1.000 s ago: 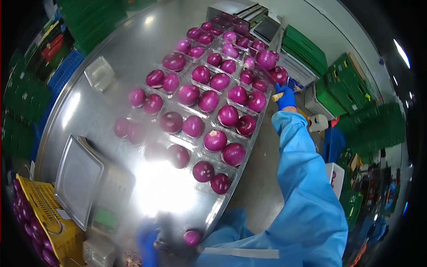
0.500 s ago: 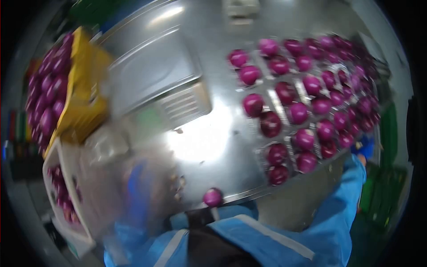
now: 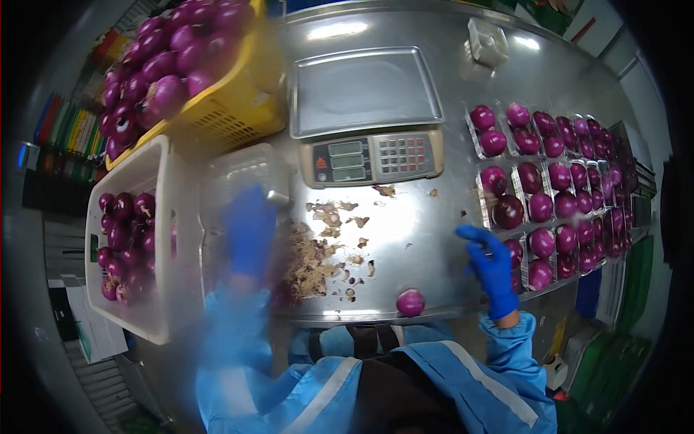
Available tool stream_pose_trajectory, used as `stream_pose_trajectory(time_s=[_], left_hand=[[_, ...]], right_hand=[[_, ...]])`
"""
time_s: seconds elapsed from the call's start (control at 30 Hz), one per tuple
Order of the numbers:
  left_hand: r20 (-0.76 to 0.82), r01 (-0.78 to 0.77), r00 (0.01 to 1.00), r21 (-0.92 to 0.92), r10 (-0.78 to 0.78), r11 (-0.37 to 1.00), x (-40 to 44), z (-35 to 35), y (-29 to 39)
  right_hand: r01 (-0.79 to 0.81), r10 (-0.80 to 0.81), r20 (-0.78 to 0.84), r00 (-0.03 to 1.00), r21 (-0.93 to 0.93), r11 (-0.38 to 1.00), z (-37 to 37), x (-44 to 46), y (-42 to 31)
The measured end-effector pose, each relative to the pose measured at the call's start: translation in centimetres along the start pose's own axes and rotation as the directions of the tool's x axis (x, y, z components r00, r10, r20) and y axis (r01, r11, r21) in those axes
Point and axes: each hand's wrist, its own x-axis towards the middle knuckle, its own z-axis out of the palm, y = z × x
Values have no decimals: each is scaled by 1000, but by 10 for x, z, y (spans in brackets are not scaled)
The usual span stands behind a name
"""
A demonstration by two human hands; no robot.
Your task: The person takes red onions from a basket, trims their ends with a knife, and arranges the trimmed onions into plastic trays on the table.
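My left hand [image 3: 249, 230], in a blue glove, is smeared by motion over the clear plastic trays [image 3: 242, 170] on the left of the steel table; its fingers cannot be made out. My right hand [image 3: 491, 273], gloved in blue too, hovers at the near left corner of the packed onion trays [image 3: 539, 206]. Its fingers are apart and hold nothing. Each clear tray there carries red onions side by side. One loose red onion [image 3: 410, 302] rests at the table's front edge, between my hands. Dry skins and root trimmings [image 3: 314, 264] lie beside my left hand.
A digital scale [image 3: 366, 94] stands at the back centre. To the left are a yellow crate [image 3: 231, 108] heaped with red onions and a white bin [image 3: 165, 239] holding more. A small stack of clear containers [image 3: 488, 43] sits at the back right.
My view has swung left, so the table appears further right. My right hand has come back from the far right end of the trays. My left hand has moved forward over the clear trays.
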Motion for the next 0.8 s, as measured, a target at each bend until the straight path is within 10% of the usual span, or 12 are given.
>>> stream_pose_trajectory(time_s=[0.23, 0.4, 0.5, 0.73, 0.8], left_hand=[[238, 64, 971, -192, -17, 979, 12, -16, -25], [133, 72, 991, -423, -17, 903, 21, -15, -36], [-213, -76, 977, -233, 25, 969, 32, -13, -32], [-174, -414, 910, -432, 377, 801, -15, -8, 104], [-47, -282, 928, -734, 368, 618, -39, 16, 151]], right_hand=[[36, -11, 346, 938, -65, 997, 105, -17, -19], [136, -67, 399, 915, -146, 980, 136, -13, -32], [150, -91, 373, 923, -131, 980, 144, -11, -41], [-72, 62, 93, 994, 105, 992, 153, -11, -68], [-13, 10, -26, 1000, -103, 995, 144, -2, -39]])
